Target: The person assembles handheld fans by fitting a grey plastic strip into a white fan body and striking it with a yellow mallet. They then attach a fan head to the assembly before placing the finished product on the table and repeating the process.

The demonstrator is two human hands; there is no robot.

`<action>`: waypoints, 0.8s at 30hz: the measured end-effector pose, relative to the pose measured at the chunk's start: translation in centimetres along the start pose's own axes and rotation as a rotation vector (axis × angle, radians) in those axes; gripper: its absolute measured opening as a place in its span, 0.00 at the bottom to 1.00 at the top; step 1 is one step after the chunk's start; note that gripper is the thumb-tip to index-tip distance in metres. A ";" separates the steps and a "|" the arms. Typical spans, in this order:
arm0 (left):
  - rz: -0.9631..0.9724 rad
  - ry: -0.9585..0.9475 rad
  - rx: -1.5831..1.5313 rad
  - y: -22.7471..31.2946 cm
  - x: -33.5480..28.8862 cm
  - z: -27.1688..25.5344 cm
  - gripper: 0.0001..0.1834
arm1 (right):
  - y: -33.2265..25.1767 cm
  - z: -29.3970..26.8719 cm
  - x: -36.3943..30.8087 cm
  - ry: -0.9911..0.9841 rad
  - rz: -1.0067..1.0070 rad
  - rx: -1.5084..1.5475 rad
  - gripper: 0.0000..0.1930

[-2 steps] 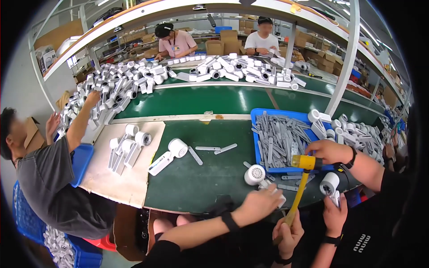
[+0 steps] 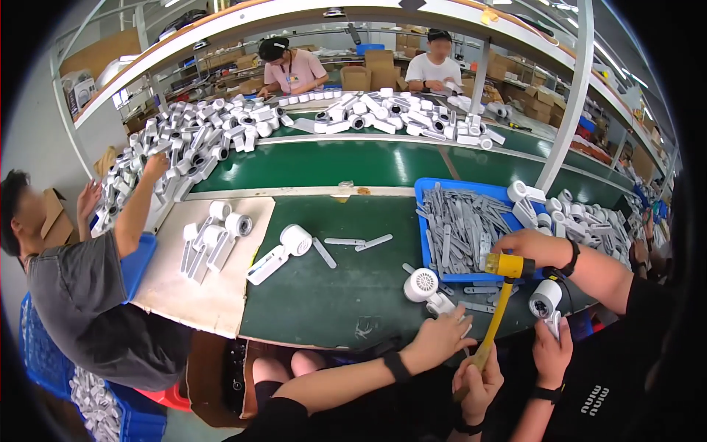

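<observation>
My left hand (image 2: 440, 342) has its fingers apart over the lower handle of a white handheld fan (image 2: 422, 285), partly hiding it. The fan lies near the table's front edge, its round grille facing up. Closed around the yellow handle of a mallet (image 2: 495, 324), my right hand (image 2: 479, 381) holds it upright beside the fan. The mallet's yellow-and-black head is raised in front of a blue tray (image 2: 421, 221) of grey strips (image 2: 460, 228). A few loose grey strips (image 2: 479, 306) lie beside the fan.
At right, a co-worker's one hand (image 2: 534, 248) reaches to the tray; the other (image 2: 552, 353) holds a white fan (image 2: 545, 298). Another fan (image 2: 296, 239) lies left on the green table. Further left, several stand on cardboard (image 2: 162, 272), near another person (image 2: 81, 295). Fans heap beyond the belt (image 2: 317, 163).
My left hand has slid slightly right along the fan's handle, and its fingers have spread. The fan and the mallet stay nearly in place; the whole view has shifted a little.
</observation>
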State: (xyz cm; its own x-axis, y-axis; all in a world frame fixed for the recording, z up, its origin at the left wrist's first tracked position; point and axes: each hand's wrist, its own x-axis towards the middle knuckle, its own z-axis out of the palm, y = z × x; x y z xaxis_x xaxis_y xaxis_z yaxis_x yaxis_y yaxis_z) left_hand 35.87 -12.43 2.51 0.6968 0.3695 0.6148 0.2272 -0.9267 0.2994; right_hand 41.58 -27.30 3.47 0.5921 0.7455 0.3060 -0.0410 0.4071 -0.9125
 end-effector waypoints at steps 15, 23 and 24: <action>-0.347 0.145 -0.094 -7.9 -11.7 -14.6 0.32 | 1.0 5.6 -0.4 -0.459 0.192 -0.044 0.30; -0.456 0.268 0.161 -10.5 -14.4 -17.1 0.24 | 2.1 7.4 0.4 -0.670 0.140 -0.478 0.29; -0.461 0.272 0.160 -10.9 -14.6 -17.2 0.24 | 2.0 7.4 0.2 -0.689 0.140 -0.521 0.29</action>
State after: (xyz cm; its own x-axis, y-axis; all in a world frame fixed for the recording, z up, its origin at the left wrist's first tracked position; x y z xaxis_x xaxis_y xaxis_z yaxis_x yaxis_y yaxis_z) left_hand 11.51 -6.60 2.79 0.3050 0.7239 0.6187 0.5820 -0.6560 0.4806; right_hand 35.71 -22.40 3.69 -0.0155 0.9921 0.1244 0.3960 0.1203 -0.9103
